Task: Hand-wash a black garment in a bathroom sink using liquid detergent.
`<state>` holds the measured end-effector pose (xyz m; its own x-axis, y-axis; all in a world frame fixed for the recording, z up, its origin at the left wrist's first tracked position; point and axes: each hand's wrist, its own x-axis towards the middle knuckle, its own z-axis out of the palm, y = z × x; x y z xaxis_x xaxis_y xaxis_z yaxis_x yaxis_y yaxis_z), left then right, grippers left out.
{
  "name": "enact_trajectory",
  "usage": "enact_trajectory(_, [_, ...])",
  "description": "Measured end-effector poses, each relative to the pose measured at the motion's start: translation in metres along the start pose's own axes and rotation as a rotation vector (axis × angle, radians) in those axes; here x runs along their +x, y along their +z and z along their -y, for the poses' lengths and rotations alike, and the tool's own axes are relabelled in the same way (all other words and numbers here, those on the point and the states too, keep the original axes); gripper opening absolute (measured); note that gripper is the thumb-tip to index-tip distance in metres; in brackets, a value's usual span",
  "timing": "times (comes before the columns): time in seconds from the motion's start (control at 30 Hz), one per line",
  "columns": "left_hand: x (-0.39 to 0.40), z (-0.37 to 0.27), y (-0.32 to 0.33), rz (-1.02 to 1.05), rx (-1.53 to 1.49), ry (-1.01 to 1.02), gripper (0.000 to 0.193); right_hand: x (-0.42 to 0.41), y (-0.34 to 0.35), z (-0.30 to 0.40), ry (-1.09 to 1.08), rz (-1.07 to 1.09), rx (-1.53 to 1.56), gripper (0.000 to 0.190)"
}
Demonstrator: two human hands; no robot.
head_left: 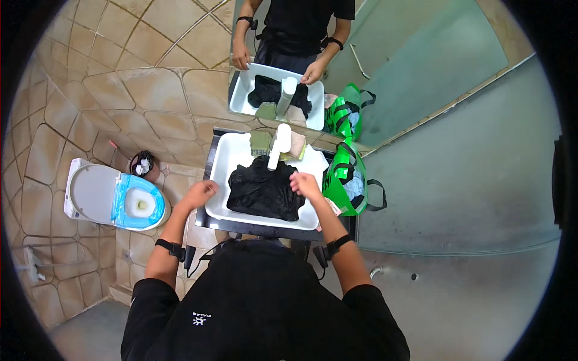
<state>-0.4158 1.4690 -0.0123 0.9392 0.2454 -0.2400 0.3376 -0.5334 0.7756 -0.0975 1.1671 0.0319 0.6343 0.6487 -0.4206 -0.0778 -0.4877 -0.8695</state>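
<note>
A dark, wet-looking cloth garment (266,189) lies bunched in the white rectangular sink basin (218,180). My left hand (202,194) hovers by the basin's left rim, fingers loosely bent and holding nothing. Over the right side of the garment is my right hand (305,185), slightly blurred, its fingers a little apart with nothing visible in them. Whether its fingertips touch the cloth I cannot tell. The white faucet (281,143) reaches over the garment's far edge. Beside it, a folded green cloth (260,142) and a beige cloth (298,145) rest at the basin's back.
A green bag (336,189) stuffed with clothes stands right of the basin. A dark countertop (271,231) borders it in front. Behind is a mirror (336,40). Leftward are a toilet (144,203) with a blue seat cover and a lined trash bin (144,164).
</note>
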Motion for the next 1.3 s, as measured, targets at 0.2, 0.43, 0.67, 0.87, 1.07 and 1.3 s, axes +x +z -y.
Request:
enact_trajectory(0.2, [-0.062,0.075,-0.016,-0.566,-0.782,-0.248,0.023,0.019,0.003,0.098,0.103,0.070,0.686,0.055])
enact_trajectory(0.43, [-0.204,0.178,0.067,-0.769,-1.040,-0.822,0.028,0.029,-0.018,0.183,0.404,0.086,1.055,0.056])
enact_trajectory(0.67, [-0.359,0.260,0.172,-0.708,-1.283,-1.281,0.025,0.017,0.007,0.146,0.278,-0.034,1.027,0.039])
enact_trajectory(0.87, [-0.344,0.254,0.151,-0.629,-1.312,-1.230,0.029,-0.011,0.013,0.044,0.406,-0.167,1.111,0.022])
enact_trajectory(1.07, [-0.243,0.233,0.080,-0.652,-1.204,-0.981,0.034,0.007,0.028,0.076,0.256,-0.084,0.986,0.038])
enact_trajectory(1.3, [-0.166,0.158,0.041,-0.669,-1.228,-0.798,0.029,0.063,0.040,0.108,0.241,0.114,0.869,0.040])
